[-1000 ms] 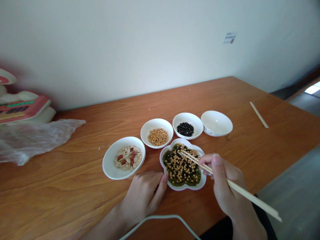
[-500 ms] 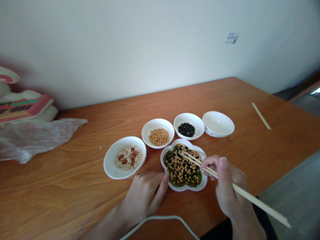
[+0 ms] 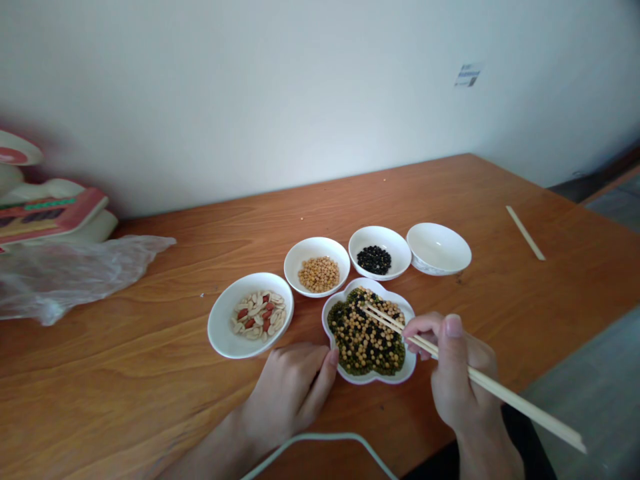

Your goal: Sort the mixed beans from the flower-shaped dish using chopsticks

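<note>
My right hand (image 3: 460, 373) is closed around a pair of wooden chopsticks (image 3: 525, 410). Their tips touch the beans near the far side of a white flower-shaped dish (image 3: 411, 363); whether a bean is between them I cannot tell. Green, black and yellow beans (image 3: 367, 333) lie mixed in that dish. At its left rim, my left hand (image 3: 293, 390) rests on the table with curled fingers, its thumb against the edge. Behind the dish stand a bowl of yellow soybeans (image 3: 319, 275) and a bowl of black beans (image 3: 374, 260).
Left of the dish is a bowl of peanuts (image 3: 257, 315). A white bowl (image 3: 437, 248) showing its bare inside stands back right, and a thin wooden stick (image 3: 525, 232) lies beyond. Plastic film (image 3: 95, 273) and a toy (image 3: 55, 213) occupy the left. A pale cable (image 3: 325, 437) crosses in front.
Both hands, the chopsticks and the dish keep practically the same places. The whole view has shifted very slightly.
</note>
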Tool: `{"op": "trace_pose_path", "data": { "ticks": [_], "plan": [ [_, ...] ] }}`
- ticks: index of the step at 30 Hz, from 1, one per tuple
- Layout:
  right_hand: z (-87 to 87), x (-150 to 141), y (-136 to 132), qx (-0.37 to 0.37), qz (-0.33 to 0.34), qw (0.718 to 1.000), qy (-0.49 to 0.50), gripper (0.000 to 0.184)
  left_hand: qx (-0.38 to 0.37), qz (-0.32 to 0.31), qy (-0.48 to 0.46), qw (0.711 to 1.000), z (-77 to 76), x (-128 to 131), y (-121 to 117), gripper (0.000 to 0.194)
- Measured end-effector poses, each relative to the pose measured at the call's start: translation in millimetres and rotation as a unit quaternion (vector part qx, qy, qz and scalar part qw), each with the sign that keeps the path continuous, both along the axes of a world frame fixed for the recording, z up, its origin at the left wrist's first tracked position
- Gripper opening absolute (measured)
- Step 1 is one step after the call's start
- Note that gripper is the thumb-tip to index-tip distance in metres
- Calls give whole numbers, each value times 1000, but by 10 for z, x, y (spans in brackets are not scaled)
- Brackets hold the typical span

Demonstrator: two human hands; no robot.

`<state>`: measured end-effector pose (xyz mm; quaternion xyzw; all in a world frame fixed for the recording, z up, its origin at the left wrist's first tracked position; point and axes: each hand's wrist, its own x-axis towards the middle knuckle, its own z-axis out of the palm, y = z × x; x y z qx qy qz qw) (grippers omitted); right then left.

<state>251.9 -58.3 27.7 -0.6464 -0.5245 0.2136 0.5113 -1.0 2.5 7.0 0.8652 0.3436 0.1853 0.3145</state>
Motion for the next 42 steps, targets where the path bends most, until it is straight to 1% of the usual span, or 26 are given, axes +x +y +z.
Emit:
{"op": "trace_pose_path", "data": {
  "ticks": [4, 7, 10, 12, 16, 20, 21, 24, 26, 29, 34, 38, 42],
  "plan": [
    [17, -44, 9, 9, -25, 1000, 15, 63, -6, -3, 1, 1000, 8, -7, -1, 43],
    [44, -71, 10, 37, -25, 999, 10, 68, -10, -3, 1, 1000, 13, -7, 2, 43],
    [67, -68, 2, 52, -56, 996, 43, 69, -7, -4, -2, 1000, 16, -2, 6, 43],
    [71, -34, -1, 74, -73, 992, 67, 71, 0, -5, -3, 1000, 17, 0, 9, 43],
    [66, 47, 58, 145, -54, 985, 74, 75, 10, -1, -5, 1000, 26, -1, 10, 43],
    [108, -50, 261, 177, -20, 981, 75, 78, 16, -2, 5, 1000, 28, -3, 3, 44],
    [125, -102, 323, 177, -5, 981, 76, 79, 16, -2, 8, 1000, 23, -4, 1, 44],
    [171, -232, 472, 131, 47, 988, 71, 78, 14, -1, 13, 1000, 6, -6, -3, 44],
    [189, -243, 516, 118, 66, 988, 69, 80, 13, -1, 16, 1000, 4, -4, -3, 44],
    [196, -114, 508, 147, 74, 984, 65, 83, 12, -3, 17, 1000, 25, 7, -1, 44],
    [173, 286, 453, 170, 88, 980, 50, 82, 3, 8, 10, 1000, 49, 31, -3, 45],
    [183, 532, 401, 140, 112, 982, 57, 82, -6, 14, -5, 1000, 34, 41, 16, 45],
    [214, 627, 351, 105, 150, 981, 60, 82, -17, 20, -29, 999, 25, 50, 33, 46]
  ]
}}
